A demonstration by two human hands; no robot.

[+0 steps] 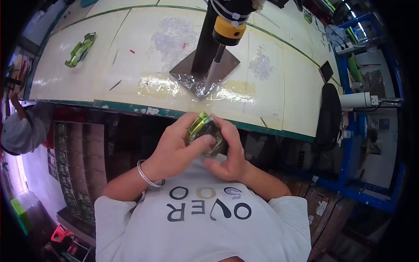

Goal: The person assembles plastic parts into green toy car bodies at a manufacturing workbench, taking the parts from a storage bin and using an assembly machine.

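Note:
Both my hands are in front of my chest, just below the table's front edge, closed around a shiny green toy car body shell (200, 126). My left hand (178, 142) grips it from the left, with the thumb lying across its dark, hollow-looking side. Along the right edge, the fingers of my right hand (230, 150) wrap the shell, and the thumb is near its lower end. A similar green car shell (80, 50) lies alone on the left of the table. Part of the held shell is hidden by my fingers.
Beyond my hands stands a black post on a dark base plate (185, 70), with a yellow-collared pointed tool (214, 72) pointing down. Clear plastic pieces lie in a large pile (174, 37) and a smaller one (262, 65). A phone (325, 71) rests at right; another person (26, 126) is at far left.

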